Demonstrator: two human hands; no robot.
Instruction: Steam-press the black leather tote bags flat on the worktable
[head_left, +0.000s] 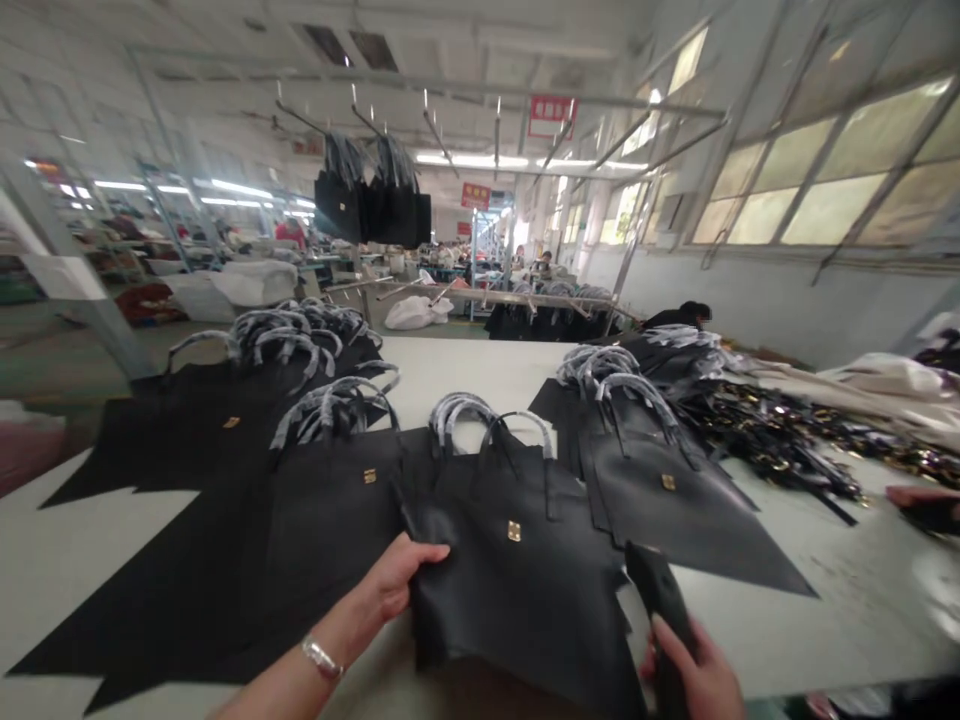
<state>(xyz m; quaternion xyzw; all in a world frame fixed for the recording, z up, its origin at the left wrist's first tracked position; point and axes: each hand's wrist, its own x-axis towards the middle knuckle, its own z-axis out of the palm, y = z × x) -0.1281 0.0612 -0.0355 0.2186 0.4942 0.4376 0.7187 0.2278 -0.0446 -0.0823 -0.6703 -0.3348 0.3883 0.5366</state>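
A black leather handbag (525,580) with a small gold clasp and wrapped handles lies flat on the white table (847,590) in front of me. My left hand (397,578) grips its left edge, fingers closed on the leather, a bracelet on the wrist. My right hand (694,675) at the bottom right is closed round a narrow black leather piece (658,590) that sticks up and away from me, just right of the bag.
Stacks of similar black bags lie left (225,440) and right (660,480) on the table. A heap of black straps with gold hardware (780,430) lies at the right. More bags hang from an overhead rack (371,205). A seated person (686,315) is beyond the table.
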